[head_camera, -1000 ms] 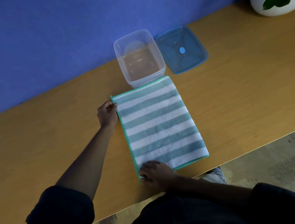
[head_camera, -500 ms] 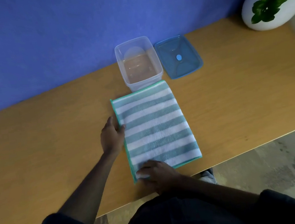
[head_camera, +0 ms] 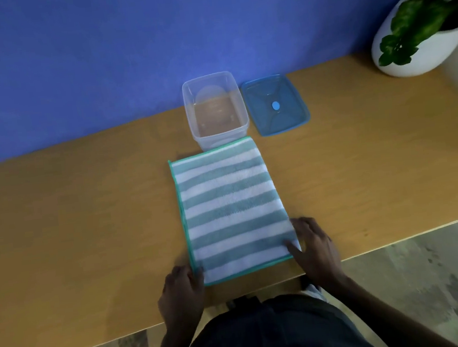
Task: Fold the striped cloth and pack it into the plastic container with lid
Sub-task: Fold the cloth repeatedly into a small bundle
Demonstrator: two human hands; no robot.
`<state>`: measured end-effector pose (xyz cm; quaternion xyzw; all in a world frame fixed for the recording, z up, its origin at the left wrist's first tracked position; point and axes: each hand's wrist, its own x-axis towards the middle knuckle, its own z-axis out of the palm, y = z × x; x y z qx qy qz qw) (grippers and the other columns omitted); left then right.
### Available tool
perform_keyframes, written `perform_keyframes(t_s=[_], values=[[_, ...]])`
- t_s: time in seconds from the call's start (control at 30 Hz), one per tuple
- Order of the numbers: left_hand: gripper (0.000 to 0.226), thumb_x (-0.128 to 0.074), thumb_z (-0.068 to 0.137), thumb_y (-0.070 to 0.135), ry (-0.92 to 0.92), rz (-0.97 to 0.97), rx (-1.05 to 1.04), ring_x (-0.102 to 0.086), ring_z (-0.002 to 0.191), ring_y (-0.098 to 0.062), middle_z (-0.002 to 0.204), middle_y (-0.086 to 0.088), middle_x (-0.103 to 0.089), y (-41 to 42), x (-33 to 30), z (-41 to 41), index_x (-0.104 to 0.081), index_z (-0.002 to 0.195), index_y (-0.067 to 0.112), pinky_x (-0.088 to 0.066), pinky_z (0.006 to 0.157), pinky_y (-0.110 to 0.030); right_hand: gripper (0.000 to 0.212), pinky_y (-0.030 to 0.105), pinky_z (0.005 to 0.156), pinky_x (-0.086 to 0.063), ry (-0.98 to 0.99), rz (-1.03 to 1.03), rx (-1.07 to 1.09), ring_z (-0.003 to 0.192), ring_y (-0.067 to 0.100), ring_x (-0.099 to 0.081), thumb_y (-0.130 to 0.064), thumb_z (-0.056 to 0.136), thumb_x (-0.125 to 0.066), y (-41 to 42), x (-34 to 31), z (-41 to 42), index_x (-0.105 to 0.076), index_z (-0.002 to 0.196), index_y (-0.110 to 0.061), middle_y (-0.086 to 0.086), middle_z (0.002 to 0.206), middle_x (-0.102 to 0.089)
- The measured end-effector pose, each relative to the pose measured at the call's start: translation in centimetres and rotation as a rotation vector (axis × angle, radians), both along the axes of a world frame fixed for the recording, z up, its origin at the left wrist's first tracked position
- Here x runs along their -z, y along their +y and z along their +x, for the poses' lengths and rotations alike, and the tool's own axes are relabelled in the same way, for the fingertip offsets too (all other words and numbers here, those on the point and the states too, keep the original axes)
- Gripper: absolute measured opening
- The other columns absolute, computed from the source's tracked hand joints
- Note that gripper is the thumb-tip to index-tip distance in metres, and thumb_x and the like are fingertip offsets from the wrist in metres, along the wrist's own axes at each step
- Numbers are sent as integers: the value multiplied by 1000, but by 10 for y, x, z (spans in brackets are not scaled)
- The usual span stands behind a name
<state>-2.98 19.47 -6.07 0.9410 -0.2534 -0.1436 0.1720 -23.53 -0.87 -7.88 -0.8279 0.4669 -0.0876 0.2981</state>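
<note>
Standing open beside lid (head_camera: 275,105), container (head_camera: 219,140) touches striped cloth (head_camera: 225,202); left hand (head_camera: 179,290) and right hand (head_camera: 314,246) press it, fingers relaxed.

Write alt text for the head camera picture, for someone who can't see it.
A person's left hand and right hand touch the near corners of a striped cloth lying flat on a wooden table. Beyond it stands an open clear plastic container, its blue lid flat to its right; a potted plant sits far right.

Striped cloth (head_camera: 226,208) flat on table (head_camera: 72,234), right hand (head_camera: 316,246) atop near-right corner, left hand (head_camera: 179,290) at near-left, grip unclear.
</note>
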Motion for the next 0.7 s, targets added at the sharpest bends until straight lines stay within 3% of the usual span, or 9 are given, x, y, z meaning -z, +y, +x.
perform_keyframes(t_s=[0.13,0.27,0.37,0.47,0.57,0.7], values=[[20,-64,85,35,86,-26,-124,-62,81,-30,84,-3,-65,-3,-2,-9,-64,84,15,-42,64,-34,40,39,82,-47,148,-21,68,95,24,-64,-46,84,-66,3,-4,-12,-61,114,-21,-1,117,-58],[5,-69,84,17,220,-182,-211,-66,78,-31,80,-6,-72,-5,-6,-15,-67,85,12,-42,66,-33,18,37,75,-42,139,1,19,87,27,-63,-38,87,-63,5,-9,-16,-62,93,-21,1,99,-61],[11,-70,83,10,460,-347,-367,-65,68,-29,68,-2,-73,-5,-20,-22,-63,83,18,-48,63,-39,13,38,63,-50,41,215,38,76,26,-67,-34,93,-57,0,-18,-22,-56,90,-21,0,84,-70],[22,-69,84,6,610,-523,-445,-58,56,-26,65,-9,-73,-2,-47,-31,-61,97,21,-42,51,-34,8,46,62,-56,-161,441,84,61,14,-68,-22,94,-60,-7,-41,-34,-54,99,-23,1,70,-73],[30,-68,84,6,716,-642,-469,-61,55,-24,73,-13,-74,0,-76,-35,-64,105,27,-44,52,-32,17,33,64,-56,-329,527,60,65,13,-68,-15,93,-62,-13,-73,-45,-58,106,-25,1,74,-75],[18,-59,89,7,798,-695,-504,-70,68,-25,91,-17,-73,-3,-90,-21,-72,100,10,-48,63,-34,18,26,75,-51,-428,574,-35,86,9,-69,-7,90,-65,-27,-101,-45,-71,99,-21,-5,91,-76]])
